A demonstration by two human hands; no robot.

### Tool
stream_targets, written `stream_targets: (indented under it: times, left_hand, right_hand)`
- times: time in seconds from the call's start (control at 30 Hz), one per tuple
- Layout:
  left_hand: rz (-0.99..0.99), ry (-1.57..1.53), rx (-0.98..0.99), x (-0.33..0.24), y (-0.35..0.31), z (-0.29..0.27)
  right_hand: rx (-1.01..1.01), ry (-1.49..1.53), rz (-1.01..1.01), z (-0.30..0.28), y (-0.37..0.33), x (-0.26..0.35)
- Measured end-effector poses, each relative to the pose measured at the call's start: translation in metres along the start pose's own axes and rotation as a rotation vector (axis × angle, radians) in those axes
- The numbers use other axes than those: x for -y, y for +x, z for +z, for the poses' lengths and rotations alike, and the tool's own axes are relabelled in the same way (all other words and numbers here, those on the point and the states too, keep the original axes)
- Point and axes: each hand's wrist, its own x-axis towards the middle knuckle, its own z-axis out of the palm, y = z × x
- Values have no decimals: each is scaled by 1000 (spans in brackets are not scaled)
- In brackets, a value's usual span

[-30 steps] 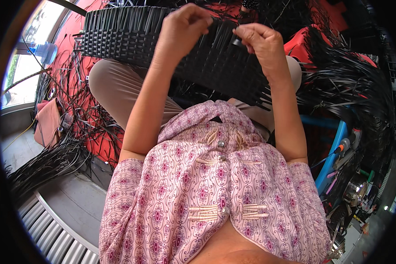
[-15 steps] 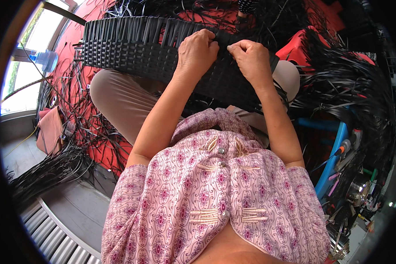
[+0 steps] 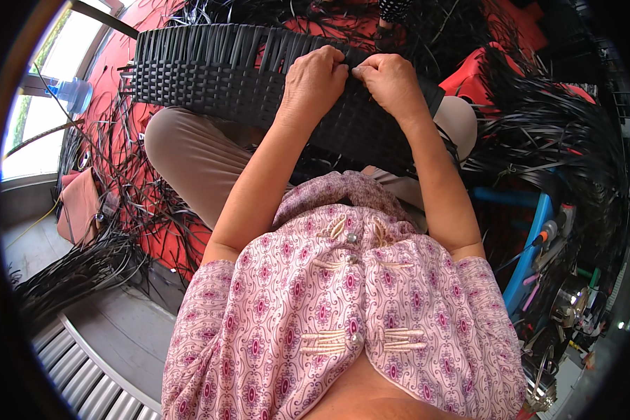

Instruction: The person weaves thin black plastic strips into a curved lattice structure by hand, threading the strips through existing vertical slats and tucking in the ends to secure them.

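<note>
A long woven panel of flat black strips (image 3: 196, 82) lies across my lap, with a tight weave along its near part and upright strips along its far part. My left hand (image 3: 315, 80) is closed at the panel's far edge, thumb and forefinger pinching a black strip. Close to its right, my right hand (image 3: 392, 82) is closed too, its fingertips pinched on a strip at the same edge. The tips of the two hands are almost touching. Much of the strip they grip is hidden by the fingers.
Loose black strips (image 3: 539, 126) are heaped at the right, and more (image 3: 84, 269) lie at the left over red flooring (image 3: 164, 245). A blue plastic frame (image 3: 528, 252) stands at the right beside tools. A foot in a dark shoe (image 3: 385, 35) shows beyond the panel.
My right hand has moved slightly left and up, closer to my left hand. The left hand has stayed nearly still. More of the foot beyond the panel shows.
</note>
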Motion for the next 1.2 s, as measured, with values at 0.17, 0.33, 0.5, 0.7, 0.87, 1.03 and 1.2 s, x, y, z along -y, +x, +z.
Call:
stream_targets:
  times: [0.17, 0.33, 0.5, 0.7, 0.87, 1.03, 1.2]
  left_hand:
    - [-81, -156, 24, 4, -4, 0]
    - [-84, -117, 49, 6, 2, -1]
    - [-113, -139, 64, 2, 3, -4]
    - [-113, -90, 24, 5, 1, -2]
    - [8, 84, 27, 5, 1, -2]
    - [-61, 102, 130, -5, 3, -13]
    - [-123, -85, 128, 9, -1, -12]
  right_hand:
    - [8, 28, -17, -1, -3, -4]
    - [3, -67, -1, 0, -6, 6]
    - [-130, -213, -56, 14, -9, 1]
    - [-239, -458, -220, 21, -19, 18]
    - [-323, -482, -289, 29, -24, 9]
    - [-303, -451, -305, 18, -32, 13]
    - [-542, -446, -553, -6, -43, 25]
